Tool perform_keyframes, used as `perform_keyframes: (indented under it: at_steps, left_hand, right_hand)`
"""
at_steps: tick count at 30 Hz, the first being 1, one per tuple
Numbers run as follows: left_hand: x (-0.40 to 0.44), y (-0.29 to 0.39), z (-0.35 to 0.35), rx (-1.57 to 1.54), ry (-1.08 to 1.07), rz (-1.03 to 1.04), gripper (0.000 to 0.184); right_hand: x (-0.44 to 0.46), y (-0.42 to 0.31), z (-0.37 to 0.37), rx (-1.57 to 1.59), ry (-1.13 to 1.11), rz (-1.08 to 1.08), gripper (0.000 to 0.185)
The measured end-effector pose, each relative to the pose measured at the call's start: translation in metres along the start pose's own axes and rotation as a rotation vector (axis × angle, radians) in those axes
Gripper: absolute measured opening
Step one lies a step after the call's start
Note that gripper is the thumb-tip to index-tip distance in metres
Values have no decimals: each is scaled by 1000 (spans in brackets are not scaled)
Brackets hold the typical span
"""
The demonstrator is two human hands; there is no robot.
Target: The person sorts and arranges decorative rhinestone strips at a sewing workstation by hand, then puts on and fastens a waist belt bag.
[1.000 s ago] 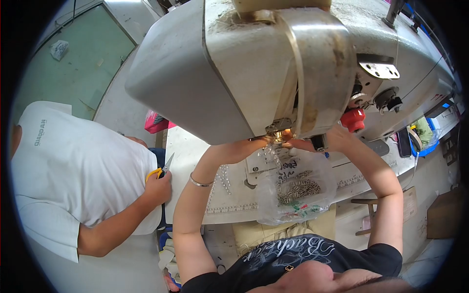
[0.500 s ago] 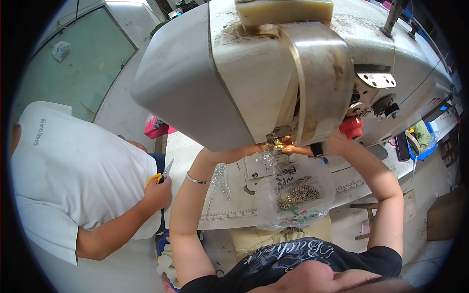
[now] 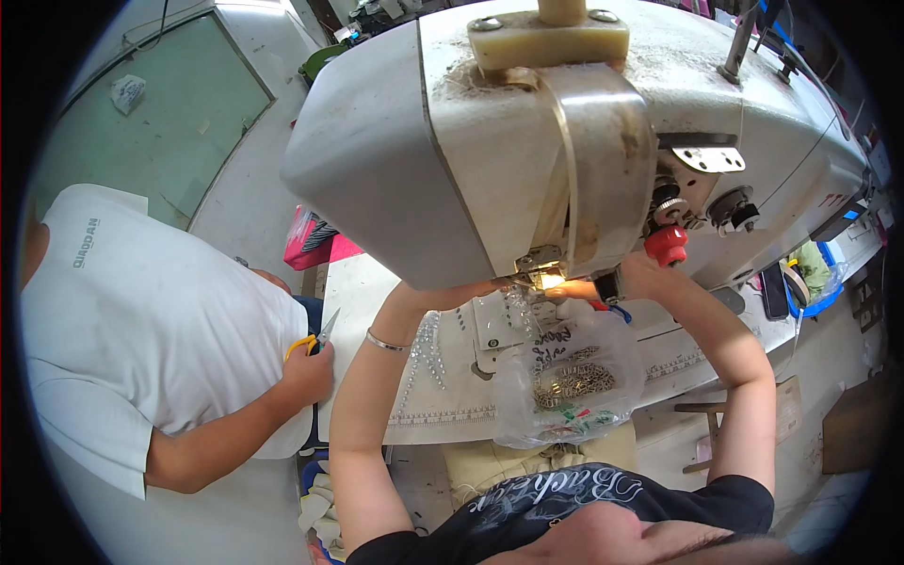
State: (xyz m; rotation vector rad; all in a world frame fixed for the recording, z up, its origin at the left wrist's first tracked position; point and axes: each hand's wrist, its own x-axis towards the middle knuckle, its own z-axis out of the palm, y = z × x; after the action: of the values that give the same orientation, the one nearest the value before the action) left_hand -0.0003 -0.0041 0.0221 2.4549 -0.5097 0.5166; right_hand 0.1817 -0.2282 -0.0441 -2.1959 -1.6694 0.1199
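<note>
Head view: plastic bag [image 3: 518,405] overlapped the bench [image 3: 358,301] edge; clear bead strands [image 3: 428,353] glinted; whether hands [image 3: 638,276] pinched any couldn't be told

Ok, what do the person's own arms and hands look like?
Short black sleeves, with both arms bare below them. A thin silver-coloured bracelet circles the left one near the wrist; I see none on the right. The left hand and right hand look ungloved, though the sewing machine partly hides both.
</note>
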Motion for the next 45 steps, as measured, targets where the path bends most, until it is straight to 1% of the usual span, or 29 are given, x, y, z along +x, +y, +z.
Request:
perform_keyframes:
  at_steps: [1,3,7,9,12,15,16,19,22,23,26,29,31,32,34,37,40,45]
  left_hand:
    - [1,1,-1,73,17,64,23]
    - [1,3,-2,25,17,50,25]
    - [0,0,1,-101,50,25,29]
    - [1,1,1,-115,71,39,30]
    - [-1,4,0,-206,75,4,29]
    - [0,8,0,-244,50,-45,29]
    - [0,9,0,-242,41,-62,28]
    - [-1,10,0,-316,-44,-218,28]
    - [-2,4,8,-225,-15,-85,28]
    - [-3,4,8,-207,-31,-108,28]
    - [-2,7,8,-182,-59,-165,29]
    - [-3,10,8,-237,-48,-204,28]
    - [-4,9,8,-298,-49,-220,28]
    - [-5,7,8,-289,-61,-208,28]
    - [-6,3,7,-269,-85,-182,28]
    - [-3,8,3,-248,-168,-326,27]
    - [0,10,3,-306,-117,-347,25]
    - [-2,5,4,-280,-43,-181,29]
  right_hand:
    - [0,-2,-4,34,-52,30,42]
    - [3,0,-2,100,-89,32,40]
    - [14,7,9,158,28,-142,30]
    - [17,3,5,160,62,-210,29]
    - [9,-5,-5,186,25,-220,40]
    - [6,-11,-12,155,-31,-137,38]
    - [7,-7,-6,161,34,-191,37]
    - [9,12,17,175,198,-325,36]
    - [7,15,20,130,268,-386,40]
    - [5,15,18,77,272,-396,40]
    - [-3,5,2,36,215,-321,36]
    - [-6,10,1,6,127,-243,31]
    - [-7,10,1,-5,134,-241,30]
    - [-6,8,1,1,170,-256,30]
    - [-7,6,-1,-13,169,-224,33]
    - [-8,2,-7,-40,78,-115,40]
    - [-9,-3,-12,-40,57,-87,46]
    - [-8,0,-9,-81,124,-89,50]
